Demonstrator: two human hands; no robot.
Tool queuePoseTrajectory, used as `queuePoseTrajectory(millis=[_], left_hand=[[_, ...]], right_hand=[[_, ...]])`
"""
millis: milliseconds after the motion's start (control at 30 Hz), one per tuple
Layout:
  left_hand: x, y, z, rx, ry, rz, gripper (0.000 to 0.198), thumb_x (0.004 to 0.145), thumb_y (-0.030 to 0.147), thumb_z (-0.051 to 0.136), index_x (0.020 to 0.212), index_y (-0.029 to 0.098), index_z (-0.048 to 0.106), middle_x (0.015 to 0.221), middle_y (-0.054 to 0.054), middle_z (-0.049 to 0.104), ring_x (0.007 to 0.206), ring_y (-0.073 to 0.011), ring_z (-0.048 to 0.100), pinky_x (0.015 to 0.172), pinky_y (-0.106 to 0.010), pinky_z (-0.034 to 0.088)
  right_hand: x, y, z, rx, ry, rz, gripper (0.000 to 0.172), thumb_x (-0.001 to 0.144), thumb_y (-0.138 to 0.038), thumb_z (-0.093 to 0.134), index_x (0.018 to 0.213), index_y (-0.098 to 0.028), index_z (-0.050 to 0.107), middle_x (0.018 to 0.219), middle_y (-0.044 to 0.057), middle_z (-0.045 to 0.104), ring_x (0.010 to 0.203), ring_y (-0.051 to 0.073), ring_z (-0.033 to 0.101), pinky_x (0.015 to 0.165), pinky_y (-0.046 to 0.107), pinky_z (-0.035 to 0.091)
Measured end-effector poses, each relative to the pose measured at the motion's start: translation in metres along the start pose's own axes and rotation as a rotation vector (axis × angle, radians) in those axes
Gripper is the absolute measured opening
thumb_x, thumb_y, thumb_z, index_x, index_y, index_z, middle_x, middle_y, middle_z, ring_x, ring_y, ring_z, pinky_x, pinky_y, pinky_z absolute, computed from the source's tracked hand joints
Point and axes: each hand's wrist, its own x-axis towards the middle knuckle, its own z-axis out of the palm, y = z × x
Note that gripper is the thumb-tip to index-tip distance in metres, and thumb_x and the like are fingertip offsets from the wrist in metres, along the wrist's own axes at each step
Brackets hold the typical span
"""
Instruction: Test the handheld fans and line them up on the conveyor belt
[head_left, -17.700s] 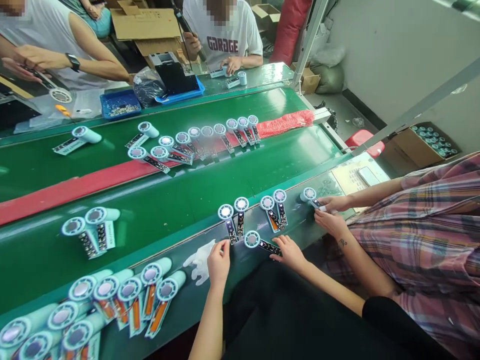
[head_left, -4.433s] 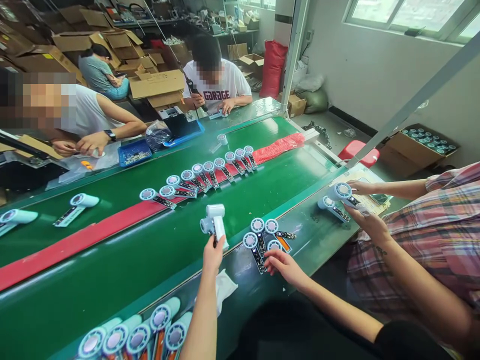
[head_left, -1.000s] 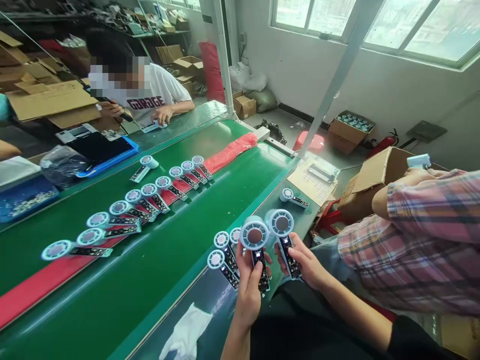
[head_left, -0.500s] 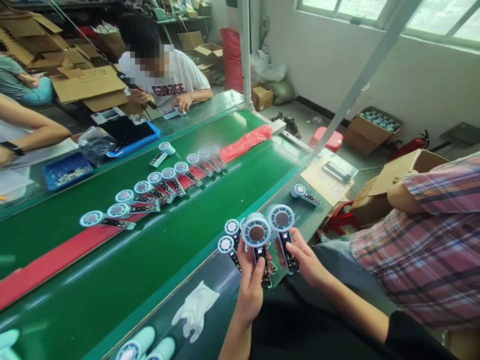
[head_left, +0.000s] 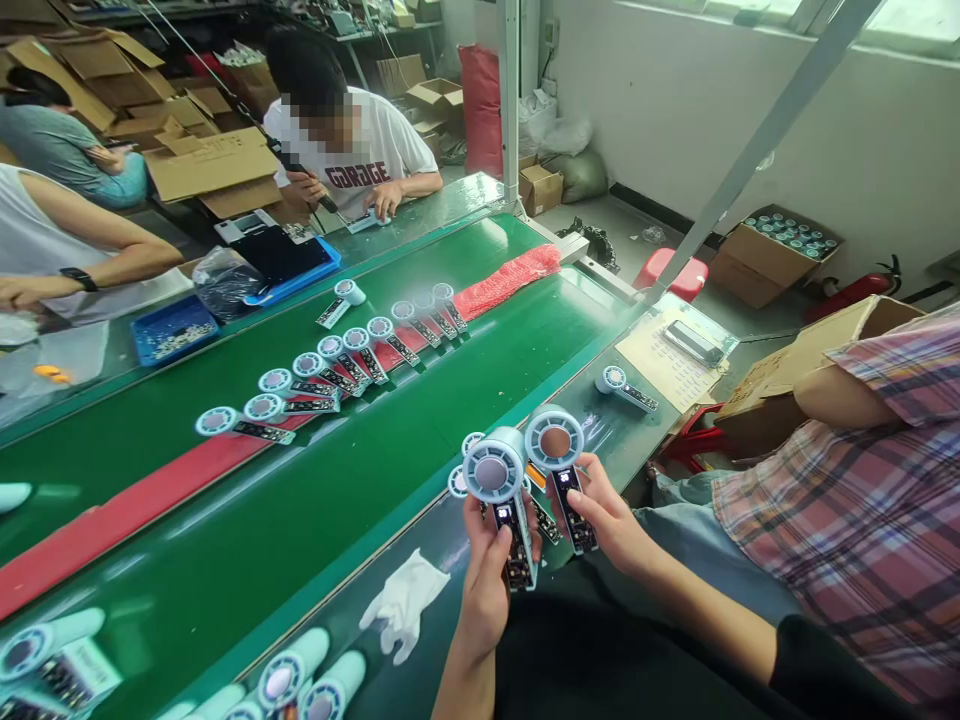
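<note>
My left hand (head_left: pixel 486 580) is closed around the handle of a pale blue handheld fan (head_left: pixel 507 535), its circuit board bare and a small display lit. Beside it, my right hand (head_left: pixel 607 515) grips a second handheld fan (head_left: pixel 576 510), also with an open handle and lit display. Both round heads point up towards me, held side by side above the bench edge. Behind them, more fans (head_left: pixel 472 443) lie on the bench, partly hidden by the held ones. A white glove (head_left: pixel 405 605) rests on the bench left of my left hand.
A green conveyor belt (head_left: pixel 360 470) with a red strip carries a row of several fans (head_left: pixel 279 380). One fan (head_left: pixel 628 388) lies on the bench to the right. A co-worker in plaid (head_left: pixel 847 480) sits close on my right; another person (head_left: pixel 360 150) works across the belt.
The left fan has shifted slightly left and down, and its head has tilted. The lit displays look different. The whole view has shifted, showing more fans at the lower left.
</note>
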Motion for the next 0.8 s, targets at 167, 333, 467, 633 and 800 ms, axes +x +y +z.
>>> queuePoseTrajectory(millis=[167, 333, 467, 633, 800], left_hand=[[-0.008, 0.005, 0.003, -0.017, 0.006, 0.033, 0.059, 0.088, 0.039, 0.059, 0.140, 0.033, 0.030, 0.115, -0.006, 0.061, 0.093, -0.0196, 0.061, 0.072, -0.031, 0.051], [-0.018, 0.011, 0.010, -0.019, 0.053, 0.000, 0.062, 0.088, 0.040, 0.061, 0.140, 0.034, 0.029, 0.117, -0.006, 0.060, 0.091, -0.0191, 0.061, 0.072, -0.031, 0.051], [-0.020, 0.015, 0.012, -0.030, 0.049, -0.029, 0.062, 0.088, 0.041, 0.060, 0.140, 0.035, 0.028, 0.115, -0.005, 0.061, 0.087, -0.0175, 0.062, 0.071, -0.030, 0.051], [-0.018, 0.013, 0.007, -0.050, 0.037, -0.028, 0.063, 0.089, 0.040, 0.059, 0.142, 0.035, 0.025, 0.116, -0.005, 0.060, 0.087, -0.0172, 0.062, 0.070, -0.030, 0.052], [-0.015, 0.005, -0.004, 0.069, 0.060, -0.022, 0.066, 0.093, 0.036, 0.054, 0.146, 0.036, 0.015, 0.118, -0.006, 0.059, 0.089, -0.0183, 0.062, 0.072, -0.030, 0.053]], right_hand=[[-0.002, -0.002, 0.004, 0.029, -0.046, -0.011, 0.030, 0.092, -0.040, 0.059, 0.112, -0.025, 0.042, 0.098, 0.001, 0.053, 0.063, 0.008, 0.049, 0.053, 0.022, 0.040], [-0.003, -0.003, 0.009, 0.063, -0.078, 0.009, 0.030, 0.092, -0.040, 0.059, 0.110, -0.025, 0.040, 0.102, 0.002, 0.052, 0.062, 0.008, 0.050, 0.052, 0.022, 0.041], [-0.004, -0.003, 0.012, 0.075, -0.074, 0.028, 0.031, 0.091, -0.040, 0.060, 0.108, -0.025, 0.039, 0.103, 0.002, 0.052, 0.062, 0.008, 0.050, 0.052, 0.022, 0.041], [-0.001, 0.000, 0.013, 0.052, -0.051, 0.031, 0.032, 0.091, -0.041, 0.059, 0.109, -0.025, 0.038, 0.097, 0.000, 0.052, 0.060, 0.007, 0.050, 0.051, 0.022, 0.040], [0.002, 0.004, 0.013, 0.012, -0.029, 0.049, 0.030, 0.092, -0.042, 0.058, 0.107, -0.024, 0.038, 0.087, -0.002, 0.051, 0.057, 0.007, 0.048, 0.050, 0.021, 0.039]])
